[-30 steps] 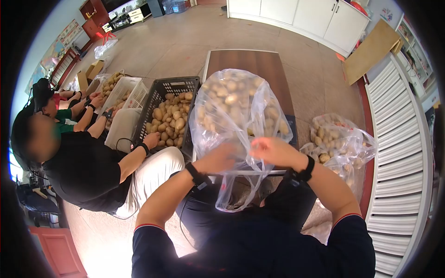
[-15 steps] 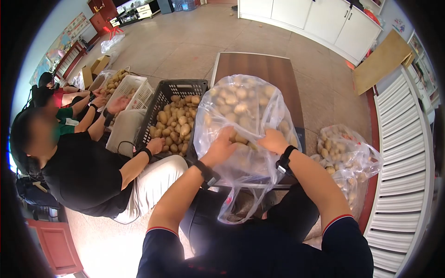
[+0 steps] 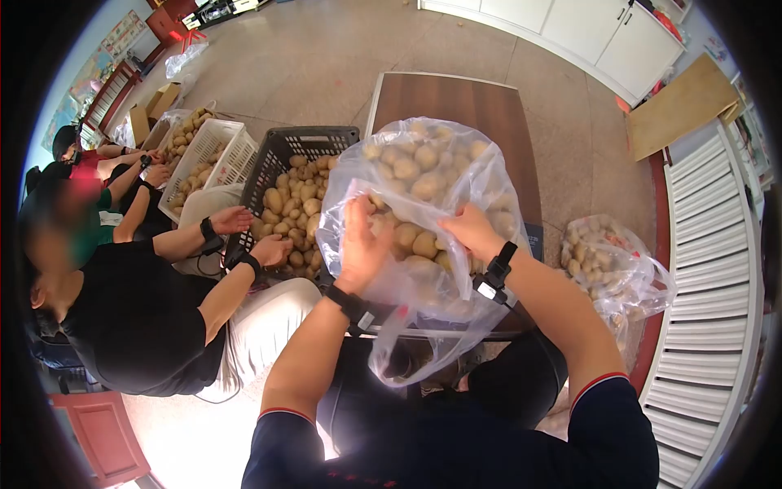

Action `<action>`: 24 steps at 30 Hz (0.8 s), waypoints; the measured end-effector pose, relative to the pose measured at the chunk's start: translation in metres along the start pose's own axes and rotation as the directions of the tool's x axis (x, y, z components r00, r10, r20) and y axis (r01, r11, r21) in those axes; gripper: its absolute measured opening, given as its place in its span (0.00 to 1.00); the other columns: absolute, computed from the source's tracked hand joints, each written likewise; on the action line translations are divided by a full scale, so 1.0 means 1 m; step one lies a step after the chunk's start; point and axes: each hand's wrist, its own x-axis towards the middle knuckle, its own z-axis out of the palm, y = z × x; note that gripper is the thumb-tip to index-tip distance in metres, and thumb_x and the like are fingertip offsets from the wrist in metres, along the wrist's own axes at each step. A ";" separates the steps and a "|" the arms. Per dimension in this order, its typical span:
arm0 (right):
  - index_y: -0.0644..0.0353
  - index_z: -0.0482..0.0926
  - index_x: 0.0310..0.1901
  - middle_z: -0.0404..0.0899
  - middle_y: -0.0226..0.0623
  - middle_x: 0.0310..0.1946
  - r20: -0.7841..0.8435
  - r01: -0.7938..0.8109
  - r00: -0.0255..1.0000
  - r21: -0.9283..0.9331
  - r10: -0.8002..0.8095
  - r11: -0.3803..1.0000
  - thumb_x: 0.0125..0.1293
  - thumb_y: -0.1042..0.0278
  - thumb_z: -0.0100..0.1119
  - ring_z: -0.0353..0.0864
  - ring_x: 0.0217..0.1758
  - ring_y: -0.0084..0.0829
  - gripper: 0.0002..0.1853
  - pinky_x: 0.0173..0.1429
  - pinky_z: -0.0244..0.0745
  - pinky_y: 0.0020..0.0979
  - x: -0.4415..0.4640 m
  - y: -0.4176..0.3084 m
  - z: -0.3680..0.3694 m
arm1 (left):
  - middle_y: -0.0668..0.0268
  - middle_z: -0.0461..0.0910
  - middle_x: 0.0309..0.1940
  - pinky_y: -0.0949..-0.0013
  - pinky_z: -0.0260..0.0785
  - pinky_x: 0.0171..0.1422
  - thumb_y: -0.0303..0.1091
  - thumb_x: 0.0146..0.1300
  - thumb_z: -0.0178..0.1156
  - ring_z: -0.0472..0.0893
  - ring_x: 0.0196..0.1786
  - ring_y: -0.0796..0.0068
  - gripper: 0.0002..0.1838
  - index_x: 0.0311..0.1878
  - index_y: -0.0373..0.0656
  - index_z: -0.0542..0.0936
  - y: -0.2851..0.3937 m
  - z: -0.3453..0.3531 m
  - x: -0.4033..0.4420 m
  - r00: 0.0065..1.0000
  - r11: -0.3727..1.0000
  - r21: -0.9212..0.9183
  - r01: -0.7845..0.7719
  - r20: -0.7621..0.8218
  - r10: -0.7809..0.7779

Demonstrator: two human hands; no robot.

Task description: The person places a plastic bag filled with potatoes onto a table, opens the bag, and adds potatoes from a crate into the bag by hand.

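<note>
A clear plastic bag (image 3: 383, 175) full of potatoes (image 3: 428, 183) rests on the brown table in front of me. Its mouth gapes toward me, baring several potatoes, and its handles droop over the near edge. My left hand (image 3: 363, 248) is at the left side of the mouth, fingers stretched upward against the plastic film, thumb apart. On the right side, my right hand (image 3: 474, 236) pinches the bag's rim between thumb and fingers. Both wrists wear black bands with small devices.
A black crate (image 3: 314, 137) of potatoes adjoins the table's left side, with a co-worker's hands (image 3: 273, 248) over it. Beyond are a white crate (image 3: 236, 155) and other people. More bagged potatoes (image 3: 603, 253) lie right, near a white radiator (image 3: 705, 310). The brown tabletop (image 3: 448, 94) extends behind my bag.
The bag's mouth is spread wider, showing more potatoes. My left hand has moved left and up, its fingers now raised. The co-worker's farther hand has come down toward the black crate.
</note>
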 end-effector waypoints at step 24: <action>0.65 0.62 0.68 0.74 0.56 0.59 -0.291 0.450 0.657 -0.589 -0.695 0.671 0.68 0.66 0.57 0.76 0.61 0.50 0.29 0.65 0.70 0.43 0.120 -0.107 -0.021 | 0.57 0.81 0.49 0.65 0.76 0.50 0.44 0.58 0.67 0.84 0.46 0.60 0.31 0.64 0.44 0.72 0.005 -0.007 -0.020 0.702 0.995 0.073 -0.071 0.712 -0.003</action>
